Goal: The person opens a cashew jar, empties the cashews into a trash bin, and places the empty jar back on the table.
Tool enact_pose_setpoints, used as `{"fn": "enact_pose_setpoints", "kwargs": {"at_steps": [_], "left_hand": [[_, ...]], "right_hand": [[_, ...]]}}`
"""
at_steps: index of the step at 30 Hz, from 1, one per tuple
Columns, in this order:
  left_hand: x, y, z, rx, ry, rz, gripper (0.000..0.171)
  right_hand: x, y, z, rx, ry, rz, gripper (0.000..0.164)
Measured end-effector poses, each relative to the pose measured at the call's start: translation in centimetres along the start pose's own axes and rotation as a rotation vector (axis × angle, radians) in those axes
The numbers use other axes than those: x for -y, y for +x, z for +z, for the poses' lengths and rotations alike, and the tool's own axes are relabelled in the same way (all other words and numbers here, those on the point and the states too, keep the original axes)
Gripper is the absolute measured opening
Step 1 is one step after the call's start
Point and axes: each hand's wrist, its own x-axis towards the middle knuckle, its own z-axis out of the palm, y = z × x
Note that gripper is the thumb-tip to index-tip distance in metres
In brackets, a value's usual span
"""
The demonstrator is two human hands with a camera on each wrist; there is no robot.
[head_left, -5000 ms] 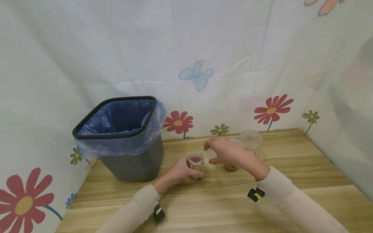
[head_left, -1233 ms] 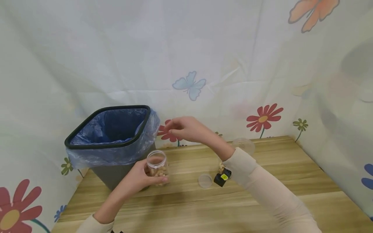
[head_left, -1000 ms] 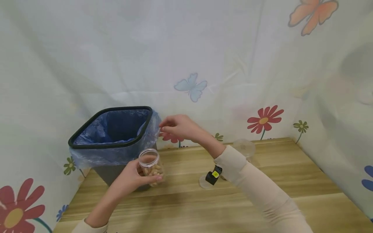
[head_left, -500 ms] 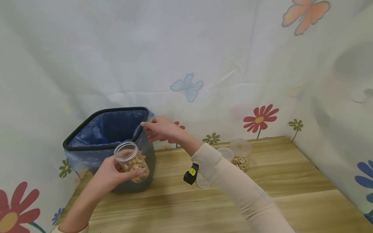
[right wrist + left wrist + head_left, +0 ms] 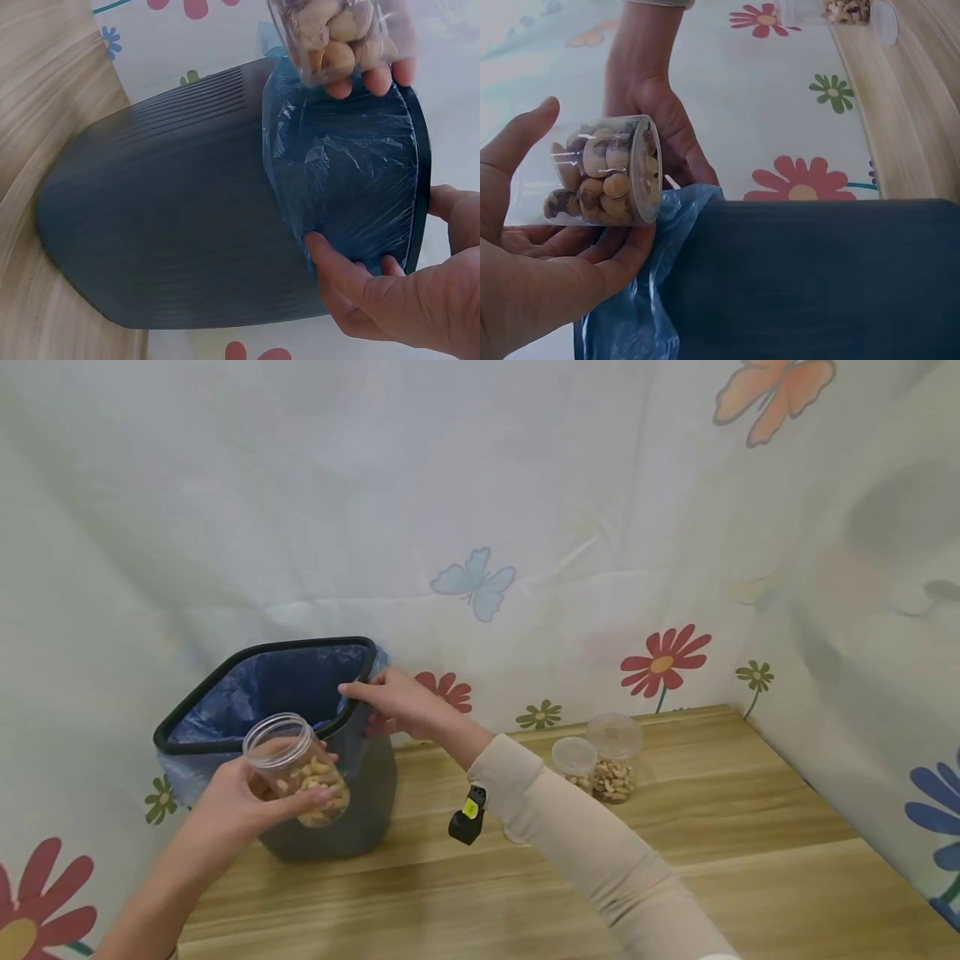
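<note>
My left hand (image 5: 258,802) holds a clear plastic jar (image 5: 288,768) of pale nuts that look like cashews. The jar has no lid on and leans, its mouth toward the upper left, in front of the trash bin's (image 5: 352,818) near rim. Close up, the left wrist view shows the nuts (image 5: 604,176) gathered at the jar's base, fingers under it and thumb above. My right hand (image 5: 401,702) grips the bin's rim at its right side. In the right wrist view the fingers (image 5: 345,274) press on the blue bag (image 5: 337,172) folded over the outside.
Two more clear jars of nuts stand at the back of the wooden table (image 5: 675,860), a smaller one (image 5: 576,764) and a larger one (image 5: 615,772). A clear round lid (image 5: 513,835) lies partly behind the right sleeve. Flower-printed cloth (image 5: 525,485) hangs behind.
The left hand has carried the jar leftward to the bin and tilted it, after its lid came off onto the table. The right hand has moved left and taken hold of the rim.
</note>
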Motion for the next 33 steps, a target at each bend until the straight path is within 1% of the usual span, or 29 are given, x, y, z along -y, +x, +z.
{"fn": "enact_pose_setpoints", "kwargs": {"at_steps": [3,5,8,10,12,13,15,16,19,22,23,24,25,29,31,33], "left_hand": [[-0.1,0.0,-1.2,0.010,0.058,-0.011,0.062],[-0.2,0.0,-2.2,0.022,0.076,0.001,0.064],[-0.8,0.1,-3.9,0.031,0.064,0.039,0.061],[-1.5,0.2,-5.0,0.020,0.061,0.073,0.057],[-2.2,0.3,-5.9,0.007,0.079,0.096,0.054],[-2.7,0.4,-6.2,0.002,0.101,0.089,0.051],[-3.5,0.6,-6.8,-0.009,0.150,0.067,0.045],[-3.8,0.7,-7.1,-0.004,0.173,0.050,0.047],[-4.6,1.3,-7.7,0.006,0.238,0.018,0.052],[-5.0,2.3,-8.2,-0.003,0.286,0.032,0.061],[-5.1,2.7,-8.3,-0.008,0.303,0.039,0.060],[-5.1,3.2,-8.5,-0.012,0.319,0.042,0.056],[-5.2,3.6,-8.5,-0.019,0.338,0.043,0.055],[-4.9,5.2,-9.0,-0.010,0.384,0.053,0.059],[-4.7,5.8,-9.0,-0.013,0.402,0.052,0.065],[-4.4,6.3,-9.0,-0.015,0.409,0.055,0.068]], "right_hand": [[0.0,0.5,-0.1,-0.002,0.010,0.006,0.051],[0.0,0.9,-0.2,0.008,0.020,0.014,0.048],[-0.2,1.3,-0.6,0.033,0.036,0.033,0.044],[-0.3,1.4,-0.9,0.045,0.051,0.044,0.038],[-0.4,1.4,-1.2,0.045,0.060,0.043,0.033],[-0.4,1.4,-1.3,0.045,0.066,0.043,0.031],[-0.5,1.4,-1.5,0.044,0.073,0.039,0.034],[-0.5,1.4,-1.6,0.044,0.070,0.037,0.038],[-0.6,1.3,-1.8,0.052,0.053,0.046,0.056],[-0.6,1.3,-2.1,0.044,0.042,0.057,0.069],[-0.6,1.2,-2.3,0.040,0.040,0.061,0.071],[-0.6,1.2,-2.4,0.032,0.040,0.064,0.072],[-0.6,1.1,-2.5,0.030,0.037,0.065,0.072],[-0.5,0.6,-2.8,0.028,0.009,0.049,0.066],[-0.4,0.3,-2.9,0.029,-0.008,0.036,0.063],[-0.2,-0.1,-3.1,0.005,-0.049,0.019,0.059]]}}
